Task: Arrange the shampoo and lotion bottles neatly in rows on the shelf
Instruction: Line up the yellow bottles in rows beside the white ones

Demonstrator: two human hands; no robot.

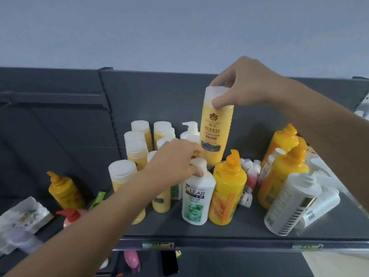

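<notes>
My right hand grips the white cap of a yellow herbal conditioner bottle, held tilted above the dark shelf. My left hand reaches over the bottles, its fingers pinching the pump of a white Clear shampoo bottle that stands upright. Behind and left of it stand several yellow white-capped bottles in rough rows. A yellow pump bottle stands right beside the Clear bottle.
More yellow pump bottles and tilted white pump bottles crowd the right side. Small white bottles lie behind. A lone yellow pump bottle, a pink one and wrapped packets sit left. Shelf edge runs near me.
</notes>
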